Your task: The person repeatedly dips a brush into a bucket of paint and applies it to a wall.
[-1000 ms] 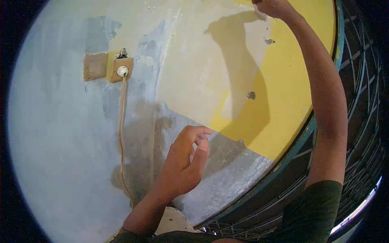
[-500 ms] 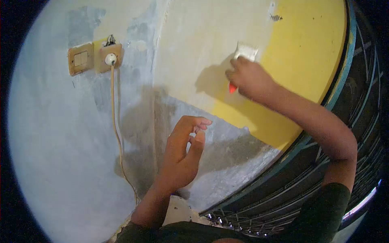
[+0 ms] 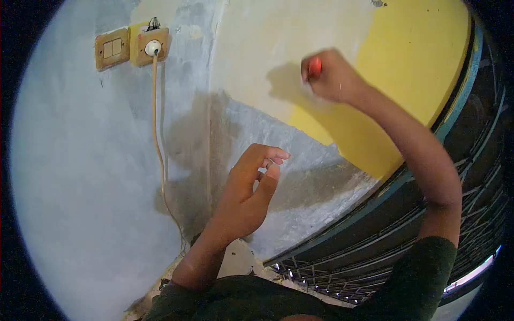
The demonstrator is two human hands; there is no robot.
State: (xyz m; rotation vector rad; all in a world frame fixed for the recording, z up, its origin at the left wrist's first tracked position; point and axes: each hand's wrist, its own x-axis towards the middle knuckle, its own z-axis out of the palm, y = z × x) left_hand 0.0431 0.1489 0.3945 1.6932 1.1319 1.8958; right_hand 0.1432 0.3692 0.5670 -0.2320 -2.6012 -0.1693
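Note:
My right hand (image 3: 334,77) is closed round the red handle (image 3: 315,67) of a paintbrush, up against the wall. The handle's end points toward me; the brush head is mostly hidden below and behind the hand, slightly blurred. Pale cream paint (image 3: 267,48) covers the wall left of the hand, and yellow paint (image 3: 412,64) lies to its right. Lower down, my left hand (image 3: 249,192) hovers in front of the bare grey part of the wall (image 3: 305,187). Its fingers are loosely bent, thumb apart, with nothing in them.
On the left wall are a light switch (image 3: 112,48) and a socket (image 3: 142,56) with a white plug (image 3: 152,48). From it a cord (image 3: 156,117) hangs down to the corner. A dark metal grille (image 3: 369,246) with a teal frame (image 3: 459,99) borders the right side.
My right hand has turned over, so the brush head, which pointed up, now points down and the red handle shows on top. The view has tilted down a little; my left hand keeps its pose.

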